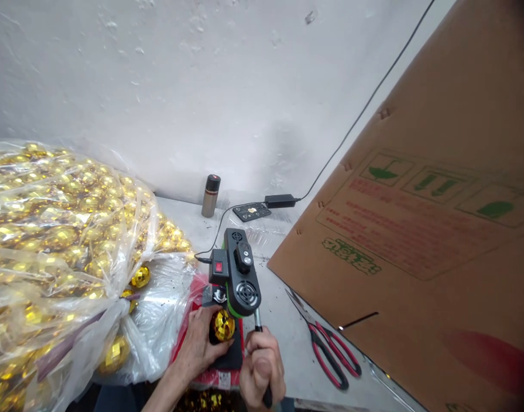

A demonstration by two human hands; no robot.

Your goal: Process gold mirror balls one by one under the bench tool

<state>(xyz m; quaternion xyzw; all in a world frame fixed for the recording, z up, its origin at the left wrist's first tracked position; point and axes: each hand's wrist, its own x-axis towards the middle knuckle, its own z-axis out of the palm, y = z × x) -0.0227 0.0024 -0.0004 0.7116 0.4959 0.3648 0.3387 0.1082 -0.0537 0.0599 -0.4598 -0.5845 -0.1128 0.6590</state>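
My left hand (198, 339) is closed around the side of a gold mirror ball (224, 325), thumb below it and fingers above. The ball sits under the front end of a black machine (241, 273) with round vent grilles and a red switch. My right hand (263, 366) is wrapped round the black grip of a lever (257, 321) whose metal shaft runs up beside the machine's head. Beneath the ball lies the machine's dark base, on a red sheet (210, 377). The underside of the machine's head, where it meets the ball, is hidden.
A big clear plastic bag (73, 229) full of gold balls fills the left. Red-handled scissors (326, 346) lie right of the machine, beside a large cardboard box (416, 217). Behind stand a bottle (210, 195), a power adapter (280, 201) with cable, and a dark flat case (252, 212).
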